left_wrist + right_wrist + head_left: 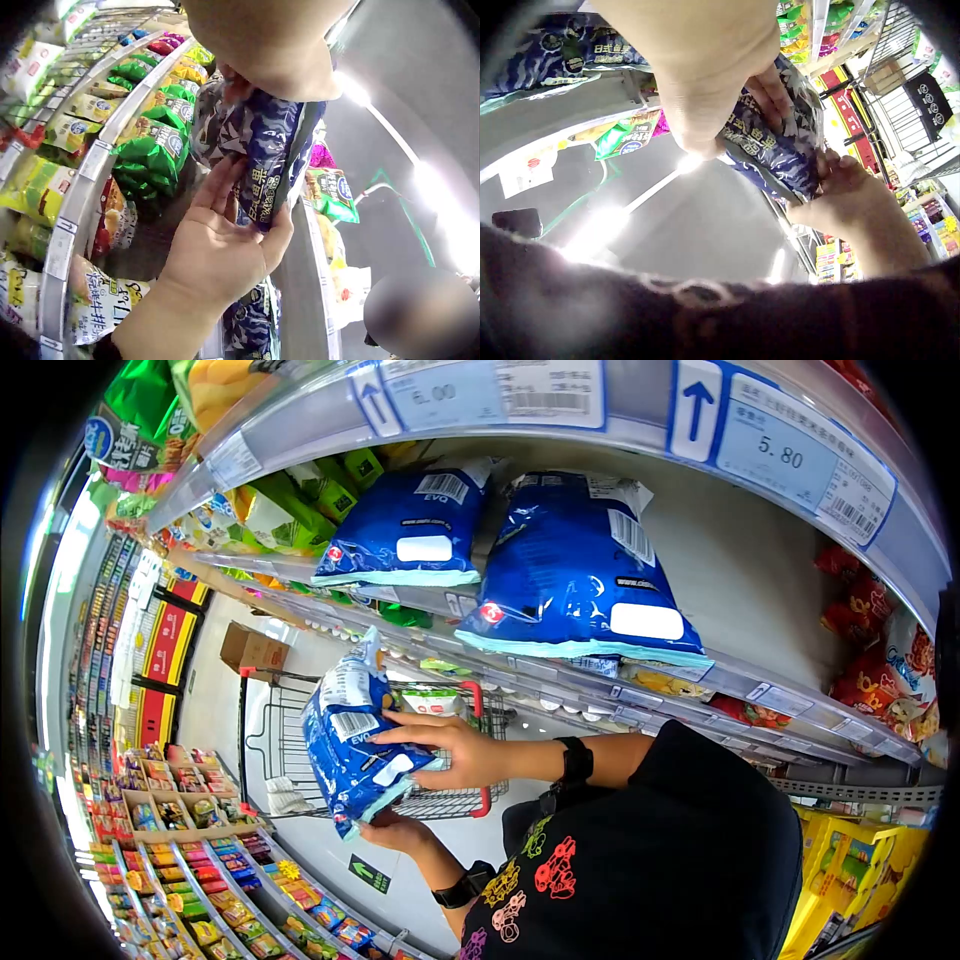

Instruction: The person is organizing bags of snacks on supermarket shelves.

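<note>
A blue snack bag (350, 730) with a white barcode label is held between both hands, over the wire shopping cart in the head view. My right hand (460, 750) lays its fingers across the bag's printed face, and its thumb is along the bag's side in the left wrist view. At the bag's lower corner, my left hand (400, 832) grips the edge, its curled fingertips (838, 161) showing in the right wrist view. Two similar blue snack bags, a larger one (580, 570) and another (410, 525), lie on the shelf beside the hands.
Below and beyond the held bag stands the shopping cart (262, 760), with a white and green package (432, 703) overlapping it. Shelf edges with price tags (790, 455) curve overhead. Snack racks (200, 890) line the far side, and a cardboard box (252, 650) is on the floor.
</note>
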The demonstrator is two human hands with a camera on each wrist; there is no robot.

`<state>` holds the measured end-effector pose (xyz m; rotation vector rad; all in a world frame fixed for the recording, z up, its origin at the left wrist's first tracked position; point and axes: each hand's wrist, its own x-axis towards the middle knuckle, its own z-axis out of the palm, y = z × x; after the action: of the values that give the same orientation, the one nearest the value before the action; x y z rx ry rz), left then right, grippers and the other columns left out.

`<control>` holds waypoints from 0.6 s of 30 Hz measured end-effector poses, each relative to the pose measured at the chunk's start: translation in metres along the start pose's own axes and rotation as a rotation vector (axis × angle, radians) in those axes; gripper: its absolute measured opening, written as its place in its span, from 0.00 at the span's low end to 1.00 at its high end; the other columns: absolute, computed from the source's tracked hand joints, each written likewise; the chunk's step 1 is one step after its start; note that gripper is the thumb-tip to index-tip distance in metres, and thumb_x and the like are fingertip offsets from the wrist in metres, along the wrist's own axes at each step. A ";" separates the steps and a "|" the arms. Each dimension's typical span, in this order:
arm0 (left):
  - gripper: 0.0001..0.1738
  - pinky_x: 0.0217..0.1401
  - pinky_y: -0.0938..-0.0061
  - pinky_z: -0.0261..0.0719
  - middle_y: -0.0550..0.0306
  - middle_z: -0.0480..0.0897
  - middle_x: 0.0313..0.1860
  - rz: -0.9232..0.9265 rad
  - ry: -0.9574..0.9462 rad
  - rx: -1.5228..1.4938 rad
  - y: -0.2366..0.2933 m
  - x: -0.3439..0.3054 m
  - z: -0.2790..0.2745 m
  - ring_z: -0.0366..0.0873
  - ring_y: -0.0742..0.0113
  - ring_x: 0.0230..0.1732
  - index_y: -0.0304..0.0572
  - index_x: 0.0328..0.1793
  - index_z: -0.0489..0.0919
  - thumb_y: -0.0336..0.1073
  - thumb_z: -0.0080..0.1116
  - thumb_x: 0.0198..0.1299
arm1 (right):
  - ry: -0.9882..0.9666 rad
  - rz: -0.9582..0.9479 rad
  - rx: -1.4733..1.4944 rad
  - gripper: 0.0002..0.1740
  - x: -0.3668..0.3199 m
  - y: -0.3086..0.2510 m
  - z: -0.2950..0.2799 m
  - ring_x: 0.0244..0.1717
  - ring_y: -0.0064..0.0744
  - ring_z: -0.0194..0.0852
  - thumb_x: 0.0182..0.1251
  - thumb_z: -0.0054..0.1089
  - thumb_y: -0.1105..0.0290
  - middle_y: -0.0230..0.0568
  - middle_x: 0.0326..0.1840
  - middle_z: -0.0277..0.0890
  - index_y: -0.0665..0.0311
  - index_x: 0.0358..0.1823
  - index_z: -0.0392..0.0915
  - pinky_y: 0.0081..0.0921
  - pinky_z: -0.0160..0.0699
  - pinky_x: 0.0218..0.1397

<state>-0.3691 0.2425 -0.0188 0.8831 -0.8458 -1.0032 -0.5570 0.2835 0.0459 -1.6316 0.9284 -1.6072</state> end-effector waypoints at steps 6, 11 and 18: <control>0.31 0.33 0.75 0.74 0.49 0.76 0.49 -0.117 -0.080 0.060 -0.033 0.034 -0.029 0.77 0.61 0.44 0.35 0.59 0.65 0.53 0.34 0.60 | 0.005 0.127 -0.045 0.32 0.012 0.021 0.027 0.70 0.49 0.46 0.51 0.58 0.72 0.60 0.66 0.54 0.51 0.61 0.66 0.35 0.58 0.64; 0.29 0.32 0.77 0.74 0.52 0.76 0.49 -0.288 -0.108 -0.033 -0.051 0.077 -0.045 0.77 0.63 0.42 0.40 0.58 0.67 0.53 0.33 0.60 | 0.105 0.307 -0.173 0.31 0.025 0.047 0.071 0.69 0.49 0.51 0.52 0.58 0.72 0.65 0.66 0.50 0.48 0.61 0.66 0.30 0.67 0.53; 0.30 0.29 0.77 0.72 0.57 0.76 0.42 -0.641 -0.083 0.214 -0.133 0.146 -0.108 0.74 0.66 0.36 0.47 0.53 0.69 0.61 0.41 0.56 | 0.288 0.511 0.008 0.32 0.015 0.156 0.121 0.45 0.33 0.74 0.53 0.55 0.75 0.52 0.56 0.65 0.48 0.63 0.64 0.22 0.77 0.42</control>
<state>-0.2729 0.0924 -0.1554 1.3488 -0.7605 -1.5300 -0.4422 0.1849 -0.0820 -1.0498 1.3543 -1.4904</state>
